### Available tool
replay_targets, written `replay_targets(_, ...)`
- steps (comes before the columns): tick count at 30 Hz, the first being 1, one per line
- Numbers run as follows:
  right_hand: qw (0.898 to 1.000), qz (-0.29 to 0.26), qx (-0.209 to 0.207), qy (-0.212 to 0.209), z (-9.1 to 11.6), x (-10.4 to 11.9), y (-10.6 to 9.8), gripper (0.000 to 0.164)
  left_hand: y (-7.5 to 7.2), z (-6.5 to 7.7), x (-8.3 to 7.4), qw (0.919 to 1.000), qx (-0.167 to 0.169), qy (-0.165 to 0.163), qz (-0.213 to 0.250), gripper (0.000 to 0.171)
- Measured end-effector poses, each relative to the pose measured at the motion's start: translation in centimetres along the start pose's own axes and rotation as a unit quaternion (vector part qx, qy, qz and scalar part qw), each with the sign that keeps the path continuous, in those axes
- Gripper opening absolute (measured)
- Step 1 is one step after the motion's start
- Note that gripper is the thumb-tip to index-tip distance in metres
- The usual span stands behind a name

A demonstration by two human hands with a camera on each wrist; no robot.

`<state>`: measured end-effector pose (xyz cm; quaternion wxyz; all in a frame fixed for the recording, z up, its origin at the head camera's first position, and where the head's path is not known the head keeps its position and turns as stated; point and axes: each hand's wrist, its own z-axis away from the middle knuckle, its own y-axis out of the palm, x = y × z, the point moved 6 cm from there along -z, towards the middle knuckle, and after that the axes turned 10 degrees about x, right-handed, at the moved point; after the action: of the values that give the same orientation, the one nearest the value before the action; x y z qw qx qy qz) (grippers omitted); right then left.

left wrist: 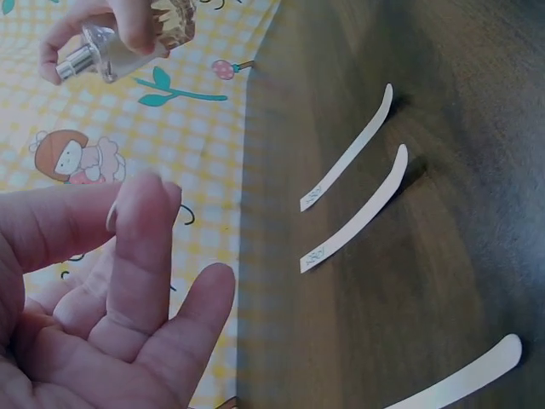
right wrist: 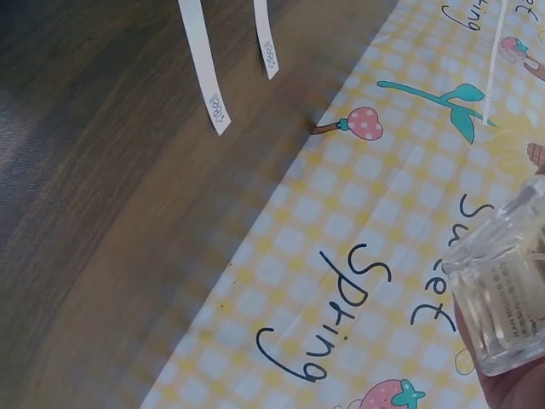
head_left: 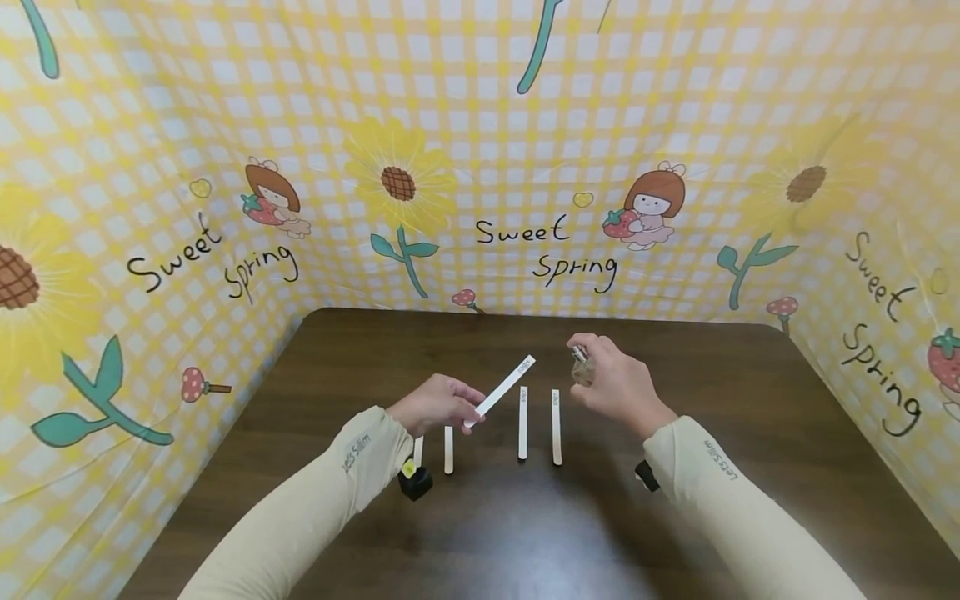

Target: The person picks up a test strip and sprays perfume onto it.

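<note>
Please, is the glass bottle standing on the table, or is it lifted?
Lifted: the right hand holds the glass bottle up, clear of the table.

The strips [head_left: 504, 389] are white with small dark lettering; the bottle [right wrist: 504, 288] is clear with a pale amber tint (its sprayer [left wrist: 77, 63] silver). The surface [head_left: 487, 533] is dark brown wood grain, the sleeves [head_left: 292, 517] cream, the cloth [head_left: 465, 108] yellow-and-white check with sunflowers.

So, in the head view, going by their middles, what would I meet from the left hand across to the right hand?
Left hand → held white paper strip → first tabletop paper strip → second tabletop paper strip → glass perfume bottle → right hand.
</note>
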<state>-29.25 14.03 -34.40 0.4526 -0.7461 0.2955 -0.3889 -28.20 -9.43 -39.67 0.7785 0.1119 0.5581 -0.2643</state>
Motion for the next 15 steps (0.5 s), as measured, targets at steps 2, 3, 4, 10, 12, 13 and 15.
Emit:
replay_targets(2,1.000,-0.011,-0.004,0.005,0.1,-0.2,-0.1,0.053,-0.1,-0.2,0.4,0.9998,-0.011,0.003,0.014,0.035)
replay_targets(3,1.000,-0.016,-0.005,0.010,0.1,-0.3,-0.1,0.053,-0.1,-0.3,0.6,0.9996,-0.018,0.005,0.020,0.034)
replay_targets(4,1.000,-0.019,-0.004,0.013,0.1,-0.3,-0.2,0.054,-0.2,-0.4,0.7,0.9992,-0.026,0.009,0.029,0.033)
replay_targets(10,0.999,-0.031,-0.011,0.022,0.5,-0.8,-0.1,0.055,0.0,-1.3,2.0,0.9912,-0.080,0.034,0.100,0.027)
replay_targets(12,0.999,-0.035,-0.025,0.020,0.8,-0.9,-0.2,0.055,0.2,-1.5,2.4,0.9888,-0.088,0.038,0.114,0.025)
replay_targets(13,0.999,-0.036,-0.032,0.019,0.9,-0.9,-0.3,0.056,0.2,-1.7,2.5,0.9878,-0.092,0.039,0.119,0.025)
replay_targets(15,0.998,-0.036,-0.045,0.015,1.1,-1.0,-0.4,0.056,0.3,-1.8,2.7,0.9867,-0.099,0.040,0.123,0.023)
